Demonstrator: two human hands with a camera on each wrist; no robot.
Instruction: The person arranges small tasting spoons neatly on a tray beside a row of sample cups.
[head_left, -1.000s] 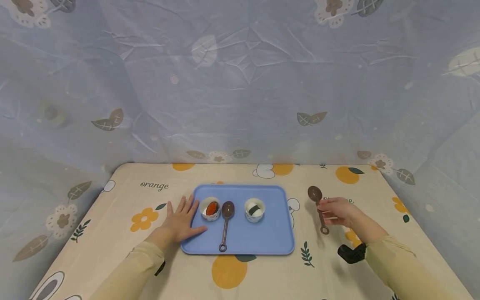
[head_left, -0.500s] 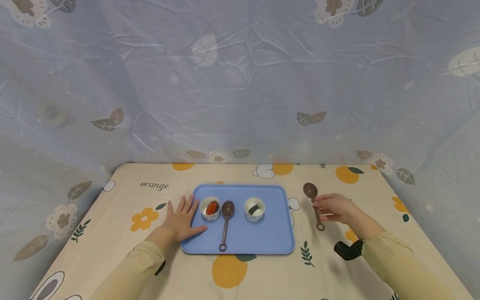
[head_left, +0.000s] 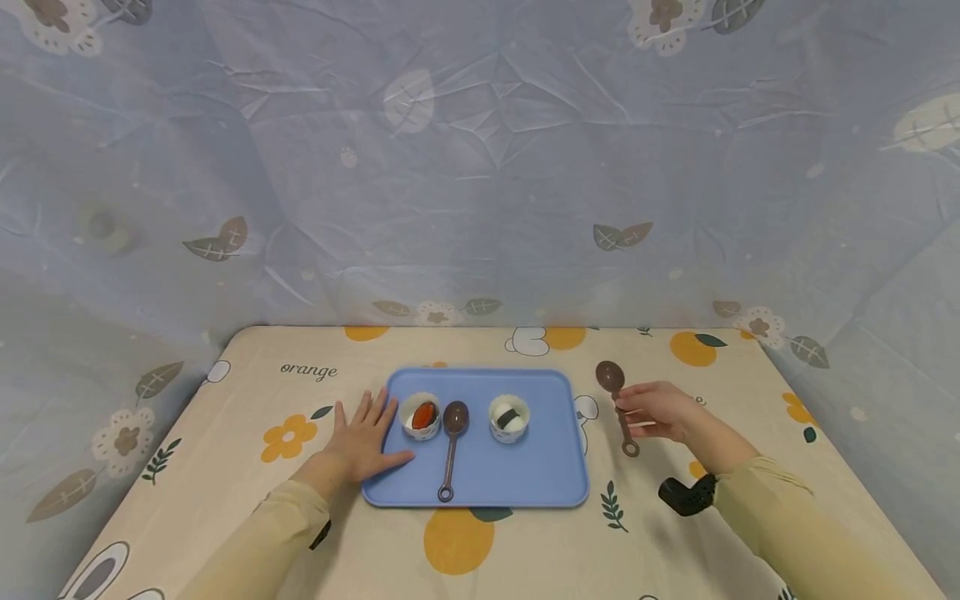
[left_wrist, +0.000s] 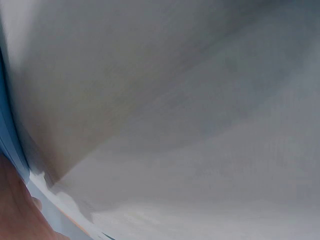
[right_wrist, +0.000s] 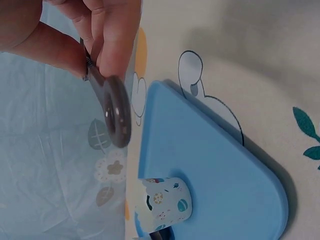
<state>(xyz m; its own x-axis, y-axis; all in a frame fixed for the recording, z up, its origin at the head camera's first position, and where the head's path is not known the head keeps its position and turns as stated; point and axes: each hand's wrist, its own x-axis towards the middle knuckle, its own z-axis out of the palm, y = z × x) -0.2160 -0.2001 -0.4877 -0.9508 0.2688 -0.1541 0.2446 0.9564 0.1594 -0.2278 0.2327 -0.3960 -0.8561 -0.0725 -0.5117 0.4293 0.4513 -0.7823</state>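
To the right of the blue tray [head_left: 540, 475], my right hand [head_left: 663, 410] pinches a brown spoon [head_left: 611, 377] by its handle, bowl end pointing away from me. In the right wrist view the ringed end of that spoon [right_wrist: 116, 112] sticks out past the thumb and fingers, above the cloth. My left hand [head_left: 360, 446] lies with fingers spread on the tray's left edge. Near it on the tray is a small cup [head_left: 420, 417] with an orange-topped sushi piece. A second brown spoon [head_left: 452, 450] lies beside that cup. Another cup [head_left: 509, 419] holds a white piece with a dark band.
A cream tablecloth [head_left: 540, 550] printed with oranges, flowers and leaves covers the table. Behind it and at both sides hangs a grey-blue patterned curtain [head_left: 480, 208]. The left wrist view shows mostly blurred pale cloth [left_wrist: 200, 150].
My right hand has moved left and slightly away from me with the spoon, closer to the tray. The left hand, the tray and the things on it have stayed in place.
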